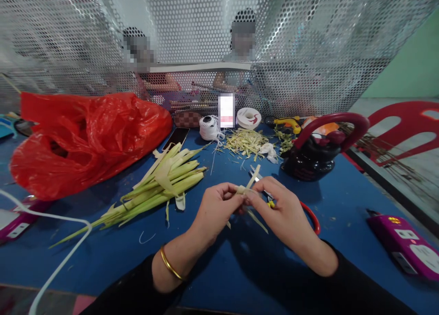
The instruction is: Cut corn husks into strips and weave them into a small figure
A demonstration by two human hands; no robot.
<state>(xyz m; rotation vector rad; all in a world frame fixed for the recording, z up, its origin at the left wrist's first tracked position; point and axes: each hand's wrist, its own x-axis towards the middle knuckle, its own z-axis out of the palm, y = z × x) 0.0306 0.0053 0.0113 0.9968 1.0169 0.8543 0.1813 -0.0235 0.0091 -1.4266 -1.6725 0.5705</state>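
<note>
Between my two hands, above the blue table, are pale green leaf strips (253,175) that look folded or woven together. My left hand (217,207) pinches them from the left, thumb and fingers closed. On the other side my right hand (279,205) has its thumb and fingertips pressed on the same strips. Loose ends stick out above and below the fingertips; the exact fold is partly hidden. Scissors with red handles (313,218) lie on the table behind and under my right hand. A bundle of long green leaves (171,178) rests left of my hands.
A red plastic bag (103,132) fills the left. Farther back are a white thread spool (209,128), a ribbon roll (248,118), and leaf scraps (247,141). A dark kettle (308,162) and purple power strip (404,246) stand right. Two people sit behind a perforated screen.
</note>
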